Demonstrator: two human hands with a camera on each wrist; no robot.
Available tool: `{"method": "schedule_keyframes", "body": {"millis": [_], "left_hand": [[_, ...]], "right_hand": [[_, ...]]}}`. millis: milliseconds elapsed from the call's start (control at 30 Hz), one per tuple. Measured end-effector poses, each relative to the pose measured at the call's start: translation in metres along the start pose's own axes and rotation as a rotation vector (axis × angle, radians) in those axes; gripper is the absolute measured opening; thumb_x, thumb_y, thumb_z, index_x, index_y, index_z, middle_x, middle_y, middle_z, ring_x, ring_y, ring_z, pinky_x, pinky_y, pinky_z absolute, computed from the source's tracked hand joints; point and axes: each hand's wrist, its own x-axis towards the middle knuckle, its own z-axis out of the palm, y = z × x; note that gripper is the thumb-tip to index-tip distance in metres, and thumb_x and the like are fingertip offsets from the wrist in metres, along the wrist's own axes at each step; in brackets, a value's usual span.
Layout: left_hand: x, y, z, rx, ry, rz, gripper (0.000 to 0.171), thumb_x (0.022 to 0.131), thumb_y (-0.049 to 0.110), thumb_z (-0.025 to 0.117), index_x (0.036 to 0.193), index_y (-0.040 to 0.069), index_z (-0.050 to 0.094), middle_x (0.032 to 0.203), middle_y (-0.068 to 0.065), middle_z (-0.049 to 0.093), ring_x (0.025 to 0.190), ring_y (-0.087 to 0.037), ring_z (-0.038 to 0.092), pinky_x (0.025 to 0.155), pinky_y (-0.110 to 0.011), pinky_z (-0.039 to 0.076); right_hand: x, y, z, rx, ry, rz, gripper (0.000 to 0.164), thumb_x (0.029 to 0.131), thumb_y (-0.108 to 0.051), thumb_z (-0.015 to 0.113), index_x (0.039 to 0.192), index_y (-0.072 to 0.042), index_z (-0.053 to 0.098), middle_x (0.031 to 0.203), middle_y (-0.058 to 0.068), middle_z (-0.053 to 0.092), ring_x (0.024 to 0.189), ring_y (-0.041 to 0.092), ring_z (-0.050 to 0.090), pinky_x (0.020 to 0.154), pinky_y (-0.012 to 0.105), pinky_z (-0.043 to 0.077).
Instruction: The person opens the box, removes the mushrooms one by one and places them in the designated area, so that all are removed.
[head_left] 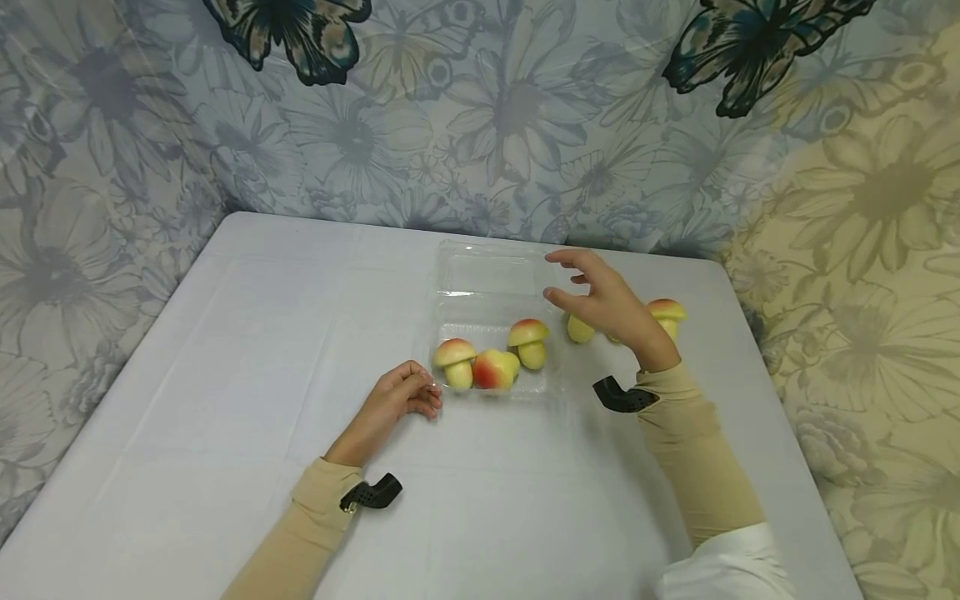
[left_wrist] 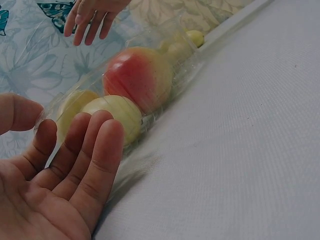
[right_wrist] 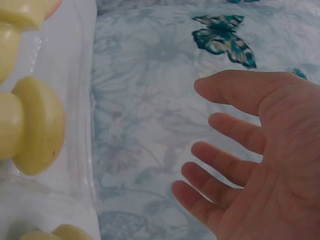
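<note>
A clear plastic clamshell container [head_left: 487,333] lies on the table with its lid [head_left: 491,271] folded back. Inside are three yellow toy mushrooms with reddish caps: one at the left [head_left: 454,362], one in the middle [head_left: 493,369] with its cap toward the front, one at the right [head_left: 529,343]. At the container's front left corner my left hand [head_left: 393,396] pinches its rim between thumb and index finger; the other fingers [left_wrist: 97,165] rest along the wall. Above the table beside the lid, my right hand [head_left: 603,304] hovers, fingers spread and holding nothing.
Right of the container, more mushrooms lie on the white-covered table [head_left: 225,358]: one [head_left: 666,313] in plain sight, another [head_left: 580,329] partly behind my right hand. A flowered wall covering [head_left: 517,117] with butterflies borders the table's back and sides.
</note>
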Motion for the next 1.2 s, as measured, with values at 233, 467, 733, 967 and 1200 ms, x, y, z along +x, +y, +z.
{"method": "schedule_keyframes", "body": {"millis": [233,467,733,967,1200], "left_hand": [[0.000,0.000,-0.001,0.005,0.001,0.000,0.015,0.106,0.017,0.048,0.098,0.007,0.054,0.098,-0.013,0.064,0.083,-0.016,0.067,0.075,-0.028,0.061],[0.001,-0.001,-0.003,0.002,0.007,-0.004,0.015,0.106,0.017,0.048,0.097,0.007,0.054,0.098,-0.013,0.065,0.082,-0.016,0.068,0.074,-0.027,0.061],[0.000,-0.001,-0.002,0.005,-0.003,0.000,0.016,0.106,0.019,0.048,0.098,0.007,0.055,0.097,-0.008,0.065,0.082,-0.016,0.067,0.075,-0.028,0.061],[0.001,-0.001,-0.002,0.005,-0.001,0.002,0.016,0.106,0.018,0.048,0.098,0.006,0.055,0.097,-0.010,0.065,0.082,-0.016,0.067,0.075,-0.028,0.061],[0.001,-0.001,-0.003,0.004,-0.004,0.003,0.016,0.107,0.018,0.048,0.098,0.007,0.055,0.097,-0.009,0.065,0.082,-0.016,0.068,0.075,-0.028,0.061]], "right_hand": [[0.003,0.002,0.012,-0.010,-0.053,-0.048,0.050,0.097,-0.016,0.068,0.143,-0.004,0.050,0.149,0.017,0.047,0.136,0.034,0.044,0.111,0.057,0.041],[0.007,0.007,0.024,-0.037,-0.087,-0.080,0.049,0.095,-0.013,0.070,0.140,-0.004,0.052,0.148,0.017,0.048,0.136,0.033,0.043,0.109,0.057,0.041],[0.005,0.008,0.034,-0.058,-0.114,-0.058,0.049,0.095,-0.018,0.070,0.140,-0.009,0.053,0.149,0.014,0.048,0.135,0.035,0.043,0.110,0.059,0.041],[0.005,0.010,0.039,-0.064,-0.151,-0.024,0.048,0.096,-0.021,0.069,0.140,-0.010,0.053,0.150,0.014,0.047,0.140,0.037,0.040,0.115,0.059,0.039],[0.005,0.015,0.046,-0.102,-0.176,-0.051,0.045,0.097,-0.020,0.068,0.139,-0.009,0.054,0.149,0.017,0.048,0.139,0.038,0.040,0.113,0.059,0.039]]}}
